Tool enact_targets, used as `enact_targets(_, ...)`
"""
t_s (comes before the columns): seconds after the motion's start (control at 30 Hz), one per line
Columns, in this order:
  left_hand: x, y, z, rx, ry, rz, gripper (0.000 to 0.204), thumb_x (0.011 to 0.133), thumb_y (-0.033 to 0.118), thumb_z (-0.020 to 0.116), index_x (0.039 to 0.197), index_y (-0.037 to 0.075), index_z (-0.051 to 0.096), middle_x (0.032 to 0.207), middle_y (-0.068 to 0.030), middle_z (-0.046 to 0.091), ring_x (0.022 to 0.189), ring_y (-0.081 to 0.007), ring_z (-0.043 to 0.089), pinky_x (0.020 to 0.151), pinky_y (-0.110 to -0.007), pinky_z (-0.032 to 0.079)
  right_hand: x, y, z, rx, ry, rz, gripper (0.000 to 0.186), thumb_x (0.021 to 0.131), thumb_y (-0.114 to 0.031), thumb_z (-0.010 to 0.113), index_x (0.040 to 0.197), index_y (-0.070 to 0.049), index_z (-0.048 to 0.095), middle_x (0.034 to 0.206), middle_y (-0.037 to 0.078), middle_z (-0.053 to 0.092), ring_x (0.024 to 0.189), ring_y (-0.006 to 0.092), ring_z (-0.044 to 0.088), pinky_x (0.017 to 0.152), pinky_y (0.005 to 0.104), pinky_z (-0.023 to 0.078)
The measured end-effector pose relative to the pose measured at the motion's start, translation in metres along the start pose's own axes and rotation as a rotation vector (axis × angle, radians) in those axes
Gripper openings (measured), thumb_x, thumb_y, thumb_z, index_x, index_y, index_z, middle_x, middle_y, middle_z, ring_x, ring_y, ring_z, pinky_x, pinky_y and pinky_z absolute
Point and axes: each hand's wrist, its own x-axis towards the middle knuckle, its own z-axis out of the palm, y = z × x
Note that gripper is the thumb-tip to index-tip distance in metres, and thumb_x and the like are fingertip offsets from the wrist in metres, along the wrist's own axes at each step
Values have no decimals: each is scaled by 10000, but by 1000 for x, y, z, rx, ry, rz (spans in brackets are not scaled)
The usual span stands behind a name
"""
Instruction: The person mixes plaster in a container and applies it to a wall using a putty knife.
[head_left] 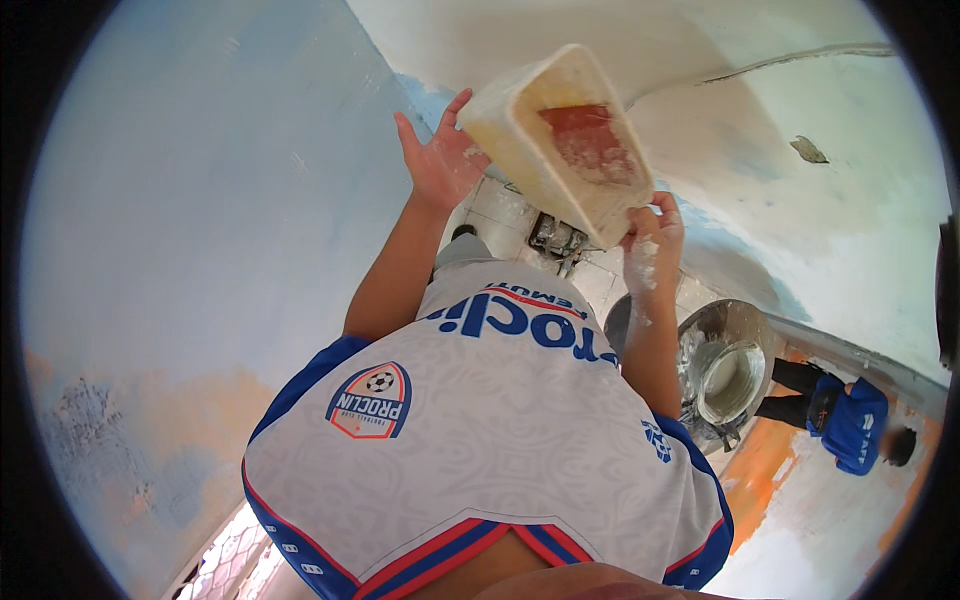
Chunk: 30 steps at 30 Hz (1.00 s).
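**Cream rectangular plastic tub point(508, 150) tilted between bare hands**

The white-smeared right hand point(652, 238) pinches one corner of the tub. The left hand point(445, 170), fingers spread wide, is by its left wall; contact cannot be told. A round grey vessel point(757, 332) stands beside the right forearm.

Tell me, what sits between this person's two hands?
In the head view, a pale tub lies between the left hand, its fingers spread, and the right hand, which grips the tub's rim.
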Motion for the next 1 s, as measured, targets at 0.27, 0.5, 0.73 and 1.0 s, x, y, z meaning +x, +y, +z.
enact_targets(0.27, -5, -19, 8, -13, 126, -87, 1141, 840, 965, 238, 1606, 126, 340, 1646, -144, 374, 1504, -344, 358, 1235, -555, 241, 0, -3, -17, 14, -62, -45, 212, 962, -50, 595, 1130, -2, 476, 970, 175, 707, 728, 210, 734, 605, 337, 640)
enact_targets(0.5, -15, -46, 3, 109, -39, -46, 1069, 872, 930, 301, 1626, 173, 305, 1624, -82, 401, 1472, -272, 405, 1210, -461, 332, -17, 7, 7, 86, -62, 55, 223, 924, -14, 597, 1116, -21, 483, 944, 146, 707, 689, 198, 717, 615, 338, 631)
enact_targets(0.73, -17, -52, 6, 459, -39, 249, 1063, 878, 926, 272, 1596, 144, 335, 1580, -63, 441, 1443, -234, 436, 1177, -430, 388, -26, 4, 14, 93, -93, 73, 222, 916, -6, 588, 1105, -48, 479, 935, 123, 704, 672, 172, 694, 623, 323, 614)
enact_targets(1.0, -12, -52, -37, 436, -113, 490, 948, 962, 846, 222, 1582, 141, 357, 1565, -68, 459, 1416, -243, 468, 1154, -435, 424, -43, -10, 25, -33, -223, 55, 292, 945, -62, 638, 1191, -33, 483, 1051, 132, 702, 851, 167, 711, 718, 305, 618)
